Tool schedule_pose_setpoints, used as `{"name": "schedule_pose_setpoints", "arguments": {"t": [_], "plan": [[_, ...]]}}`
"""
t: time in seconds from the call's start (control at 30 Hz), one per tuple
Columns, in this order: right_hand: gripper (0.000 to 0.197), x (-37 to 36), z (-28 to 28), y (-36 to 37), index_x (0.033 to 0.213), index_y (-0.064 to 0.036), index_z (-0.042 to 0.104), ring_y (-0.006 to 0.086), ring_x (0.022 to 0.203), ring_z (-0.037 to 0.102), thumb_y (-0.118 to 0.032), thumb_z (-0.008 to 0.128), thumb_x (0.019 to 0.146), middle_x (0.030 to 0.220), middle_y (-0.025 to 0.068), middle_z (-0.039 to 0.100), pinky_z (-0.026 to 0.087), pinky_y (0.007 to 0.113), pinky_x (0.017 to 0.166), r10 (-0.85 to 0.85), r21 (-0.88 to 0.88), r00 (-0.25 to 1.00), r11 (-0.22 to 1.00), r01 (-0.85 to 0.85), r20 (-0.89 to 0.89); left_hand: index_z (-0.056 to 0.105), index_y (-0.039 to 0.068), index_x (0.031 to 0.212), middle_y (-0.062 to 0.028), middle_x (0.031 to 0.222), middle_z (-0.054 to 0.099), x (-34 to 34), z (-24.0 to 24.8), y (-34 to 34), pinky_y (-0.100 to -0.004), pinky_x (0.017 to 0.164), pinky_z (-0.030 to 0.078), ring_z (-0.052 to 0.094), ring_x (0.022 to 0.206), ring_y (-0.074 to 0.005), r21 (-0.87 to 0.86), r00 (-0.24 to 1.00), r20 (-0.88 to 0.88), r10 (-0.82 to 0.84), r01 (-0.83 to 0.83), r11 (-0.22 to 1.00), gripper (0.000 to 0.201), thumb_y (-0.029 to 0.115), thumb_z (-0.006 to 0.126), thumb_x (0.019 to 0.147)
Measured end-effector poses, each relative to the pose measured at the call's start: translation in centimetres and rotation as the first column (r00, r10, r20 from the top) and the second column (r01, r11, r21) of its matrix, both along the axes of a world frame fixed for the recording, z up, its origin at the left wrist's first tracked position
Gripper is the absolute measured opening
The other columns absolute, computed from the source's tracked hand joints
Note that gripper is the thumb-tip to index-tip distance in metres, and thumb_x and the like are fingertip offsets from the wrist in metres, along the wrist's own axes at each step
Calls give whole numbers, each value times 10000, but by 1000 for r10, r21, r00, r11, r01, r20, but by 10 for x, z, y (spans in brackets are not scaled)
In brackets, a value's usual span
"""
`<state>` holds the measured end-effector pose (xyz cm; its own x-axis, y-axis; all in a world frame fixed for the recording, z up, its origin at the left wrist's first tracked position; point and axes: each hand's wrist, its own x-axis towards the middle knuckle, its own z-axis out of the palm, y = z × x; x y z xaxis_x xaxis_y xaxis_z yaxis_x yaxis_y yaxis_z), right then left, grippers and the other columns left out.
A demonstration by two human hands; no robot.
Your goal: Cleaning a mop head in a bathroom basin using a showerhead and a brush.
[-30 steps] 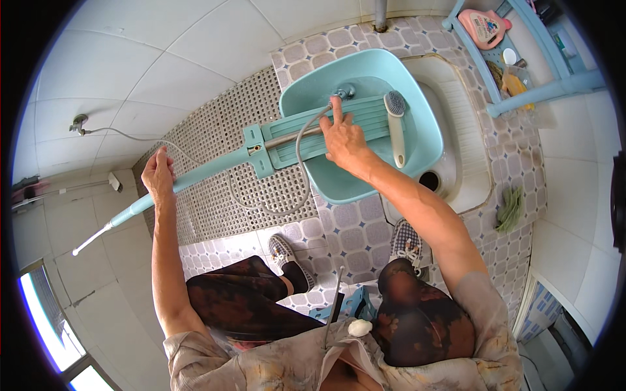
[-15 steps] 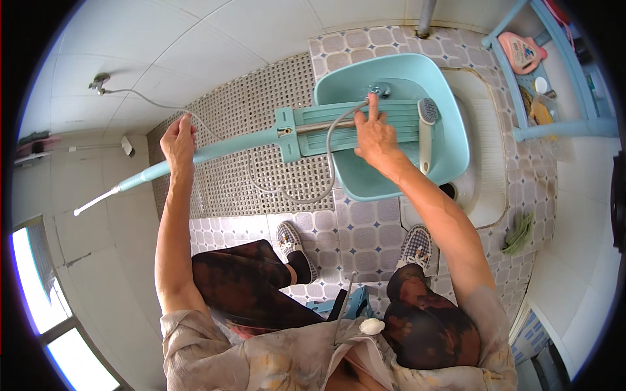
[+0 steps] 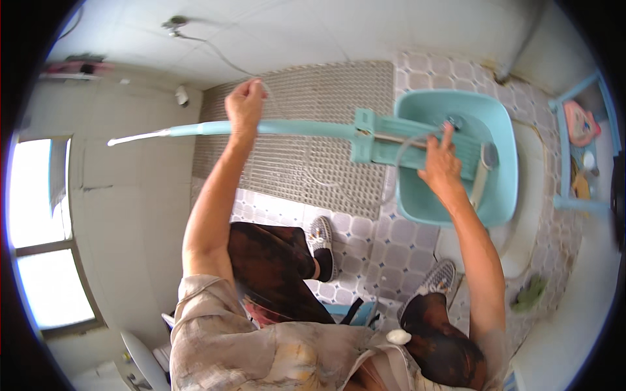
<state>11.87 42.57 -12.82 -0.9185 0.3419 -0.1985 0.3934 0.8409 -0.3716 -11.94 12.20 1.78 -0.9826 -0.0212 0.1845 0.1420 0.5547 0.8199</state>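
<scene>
From where I stand, I see a long teal tool lying across the scene: its flat ribbed head is over the teal basin, and its thin pale tip points to the left wall. The two hands are well apart. The left hand is curled above the pole, with the wrist crossing in front of it — if the fingers hold something, I cannot tell. The right hand is over the ribbed head, its index finger stretched toward a shiny fitting in the basin; its grip I cannot tell exactly. A grey hose comes from the wall, and beside the board a brush leans in the basin — bristles up.
</scene>
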Motion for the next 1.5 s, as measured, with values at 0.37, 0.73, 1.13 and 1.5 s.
{"name": "schedule_pose_setpoints", "arguments": {"t": [0.37,0.73,1.13,1.5], "plan": [[956,3,2,-2,1418,-44,378,439,1321,454,-125,914,631,1602,228,58,569,477,936,22,2,1000,1000,-22,21,729,-19,1091,-138,893,751,-79,12,-29,-335,811,544,719,846,-222,-266,913,-337,231,-328,907,399,309,661,874],[970,1,8,-5,1412,-17,384,417,1353,438,-69,898,591,1624,182,29,562,443,948,-38,11,997,999,37,65,329,10,1489,-153,1551,350,-240,109,-61,-461,1147,340,341,1410,-378,-622,928,-325,181,-354,698,758,334,636,876],[918,-8,12,-10,1345,24,428,368,1351,460,-13,888,553,1631,138,46,551,457,962,-55,-48,996,997,59,72,270,6,1546,-144,1625,232,-321,140,-98,-462,1208,238,140,1538,-322,-905,911,-393,-123,-407,-126,737,203,598,915],[918,8,13,-7,1339,8,443,427,1348,452,-27,902,545,1630,199,85,542,455,954,-62,38,997,997,60,52,306,-69,1508,-232,1625,203,-332,122,-130,-446,1212,251,212,1511,-356,-962,969,-246,-30,-241,126,919,371,707,807]]}}
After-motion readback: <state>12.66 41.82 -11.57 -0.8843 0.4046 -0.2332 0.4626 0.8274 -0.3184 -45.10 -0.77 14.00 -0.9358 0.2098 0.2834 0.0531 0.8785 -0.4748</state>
